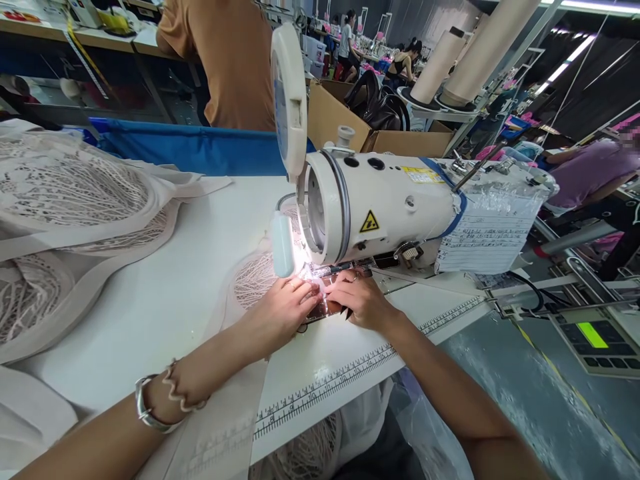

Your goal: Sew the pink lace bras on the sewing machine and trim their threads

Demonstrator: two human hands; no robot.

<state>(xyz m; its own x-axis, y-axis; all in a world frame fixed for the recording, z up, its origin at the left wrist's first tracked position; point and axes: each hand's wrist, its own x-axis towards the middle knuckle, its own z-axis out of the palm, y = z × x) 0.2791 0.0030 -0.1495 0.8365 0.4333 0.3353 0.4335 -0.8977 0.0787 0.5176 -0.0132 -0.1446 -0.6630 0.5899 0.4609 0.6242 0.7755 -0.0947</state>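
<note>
A white industrial sewing machine (390, 200) stands on the table, and its lamp lights the stitching area brightly. A pale piece of lace fabric (253, 277) with a sheer edge lies under the machine head and runs down past my left forearm. My left hand (285, 310) is left of the needle area, its fingers closed together and pressing on the fabric. Facing it from the right, my right hand (360, 299) has its fingers bent in a pinch at the fabric's edge, close to the left fingertips. Glare and the fingers hide the exact stitching spot.
More lace pieces (75, 193) are heaped on the left of the table. A printed ruler strip (350, 370) runs along the front edge. At right are a control panel (595, 340) and handwritten paper (487, 227). Behind stand a cardboard box (327, 113) and a person in brown (235, 60).
</note>
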